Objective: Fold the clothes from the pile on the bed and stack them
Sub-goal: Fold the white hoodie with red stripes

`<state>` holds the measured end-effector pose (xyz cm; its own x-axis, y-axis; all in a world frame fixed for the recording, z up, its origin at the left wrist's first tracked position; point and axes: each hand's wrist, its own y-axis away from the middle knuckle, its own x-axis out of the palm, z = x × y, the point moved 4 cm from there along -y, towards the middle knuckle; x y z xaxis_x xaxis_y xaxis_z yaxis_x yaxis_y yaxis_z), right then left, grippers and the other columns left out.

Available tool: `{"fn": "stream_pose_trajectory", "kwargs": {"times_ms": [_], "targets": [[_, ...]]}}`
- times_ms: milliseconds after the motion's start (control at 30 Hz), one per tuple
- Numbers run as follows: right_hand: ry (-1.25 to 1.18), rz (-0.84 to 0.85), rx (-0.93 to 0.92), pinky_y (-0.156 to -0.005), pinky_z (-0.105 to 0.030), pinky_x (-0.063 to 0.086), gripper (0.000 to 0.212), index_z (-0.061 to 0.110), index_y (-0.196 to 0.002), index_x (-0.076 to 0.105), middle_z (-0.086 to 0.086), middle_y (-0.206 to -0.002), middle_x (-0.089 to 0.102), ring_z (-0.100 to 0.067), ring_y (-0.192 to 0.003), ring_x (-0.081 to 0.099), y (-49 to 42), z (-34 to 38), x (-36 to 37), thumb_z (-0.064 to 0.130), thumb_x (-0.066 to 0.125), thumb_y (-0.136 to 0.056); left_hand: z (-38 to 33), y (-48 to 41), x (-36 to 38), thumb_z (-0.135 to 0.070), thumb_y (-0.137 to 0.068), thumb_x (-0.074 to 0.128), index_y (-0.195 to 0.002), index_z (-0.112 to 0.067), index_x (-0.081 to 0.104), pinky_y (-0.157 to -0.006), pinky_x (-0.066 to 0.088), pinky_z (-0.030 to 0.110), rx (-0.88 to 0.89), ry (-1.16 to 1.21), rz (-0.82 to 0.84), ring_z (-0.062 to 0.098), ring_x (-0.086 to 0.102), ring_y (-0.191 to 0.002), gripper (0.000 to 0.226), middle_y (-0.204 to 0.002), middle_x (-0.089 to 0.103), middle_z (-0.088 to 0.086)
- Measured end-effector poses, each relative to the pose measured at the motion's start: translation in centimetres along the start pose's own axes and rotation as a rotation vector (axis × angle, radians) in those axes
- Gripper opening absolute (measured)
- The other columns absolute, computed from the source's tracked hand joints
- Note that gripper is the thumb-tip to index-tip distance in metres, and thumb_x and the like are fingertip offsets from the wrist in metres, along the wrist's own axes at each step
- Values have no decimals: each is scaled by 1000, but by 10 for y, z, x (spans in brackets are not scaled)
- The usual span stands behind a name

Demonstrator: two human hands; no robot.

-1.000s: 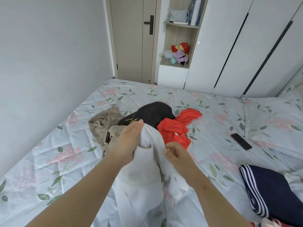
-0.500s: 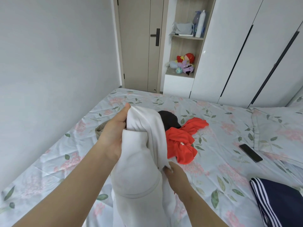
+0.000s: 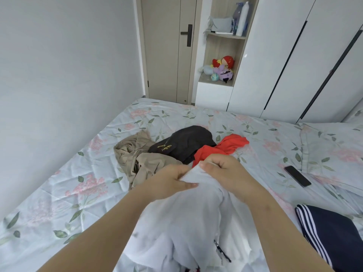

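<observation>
Left hand [image 3: 169,183]: grips the top edge of the white garment [image 3: 196,222]; thumb lies across the cloth, fingers [image 3: 181,171] are curled in behind it.
Right hand [image 3: 225,171]: just beside the left, at its 2 o'clock; curled fingers [image 3: 214,163] pinch the same edge of cloth.
White garment: held up at the middle of the view, hanging in bunched folds towards 6 o'clock over the bed [image 3: 78,173].
Pile: at 12 o'clock beyond the hands, three pieces touching one another.
Beige garment [image 3: 137,158]: crumpled at 11 o'clock of the pile.
Black garment [image 3: 184,144]: in the middle, yellow lettering showing.
Red garment [image 3: 222,148]: at 1 o'clock, its near part hidden behind the right hand.
Navy striped garment [image 3: 334,236]: on the bed at 4 o'clock, well apart from the pile.
Phone [image 3: 297,176]: dark screen up, at 3 o'clock from the hands, near the pillow [image 3: 334,146].
Shelf [image 3: 216,81]: beyond the bed at 12 o'clock, with plush toys on it.
</observation>
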<state>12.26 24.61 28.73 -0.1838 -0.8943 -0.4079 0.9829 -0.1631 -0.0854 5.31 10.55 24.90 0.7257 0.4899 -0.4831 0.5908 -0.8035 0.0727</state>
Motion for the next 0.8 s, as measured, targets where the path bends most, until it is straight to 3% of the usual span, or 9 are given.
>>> {"fn": "stream_pose_trajectory", "kwargs": {"times_ms": [67, 200, 267, 333, 467, 533, 600, 733, 800], "targets": [[17, 38, 10, -53, -10, 36, 21, 15, -66, 59, 17, -59, 52, 4, -54, 45, 3, -6, -1, 19, 69, -84, 4, 4, -1, -20, -87, 67, -78, -17, 67, -64, 37, 19, -56, 99, 14, 4, 48, -64, 10, -68, 54, -8], [228, 330, 182, -63, -14, 43, 20, 33, -83, 68, 16, -78, 63, 5, -68, 55, 19, -36, 7, 29, 82, -70, 9, 18, -3, -33, -76, 68, -100, 12, 59, -79, 33, 41, -148, 271, 179, 24, 42, -87, 52, -94, 47, 10], [406, 379, 248, -69, -25, 44, 20, 24, -89, 71, 5, -84, 67, -8, -75, 58, 24, -57, 10, 31, 79, -72, 9, 21, -6, -29, -77, 71, -109, 19, 53, -87, 39, 51, -162, 365, 177, 30, 48, -92, 61, -99, 53, 19], [515, 307, 254, -65, -28, 36, 28, 4, -91, 65, -6, -81, 59, -14, -73, 50, 25, -72, 8, 30, 72, -81, 11, 24, -8, -29, -78, 74, -112, 19, 51, -95, 40, 52, -191, 489, 112, 31, 53, -96, 63, -101, 58, 22], [518, 78, 201, -61, -15, 35, 32, 22, -61, 51, 11, -65, 43, -10, -65, 41, 22, -78, -7, 22, 59, -92, 23, 20, -10, -44, -78, 70, -104, 4, 59, -91, 41, 40, -220, 508, -20, 25, 51, -95, 55, -100, 56, 17], [650, -61, 160, -75, -30, 42, 14, 23, -81, 67, 4, -81, 42, -15, -79, 44, 14, -71, -14, 24, 58, -93, 22, 18, -7, -39, -87, 65, -97, -23, 71, -87, 49, 19, -221, 381, 22, 2, 62, -93, 20, -101, 69, -3], [693, -215, 142, -74, -32, 43, 20, 26, -109, 68, 1, -90, 41, -19, -82, 47, 4, -56, -20, 22, 56, -93, 16, 20, -1, -42, -87, 59, -99, -37, 71, -87, 50, 17, -246, 359, 139, -1, 64, -99, 18, -104, 71, -13], [369, -339, -42, -79, -17, 43, 30, 21, -120, 63, -2, -106, 65, -8, -91, 58, -15, -25, -12, 11, 49, -95, 15, 20, 4, -52, -78, 54, -106, -25, 71, -82, 53, 26, -306, 702, 131, 17, 66, -104, 43, -113, 70, 3], [28, -156, 120, -91, 0, 29, 45, 28, -143, 38, 7, -137, 47, 5, -116, 46, -17, -35, 9, 16, 44, -100, 13, 17, 1, -56, -79, 48, -100, -18, 76, -75, 56, 28, -335, 993, -23, 20, 68, -100, 51, -109, 71, 7]]}}
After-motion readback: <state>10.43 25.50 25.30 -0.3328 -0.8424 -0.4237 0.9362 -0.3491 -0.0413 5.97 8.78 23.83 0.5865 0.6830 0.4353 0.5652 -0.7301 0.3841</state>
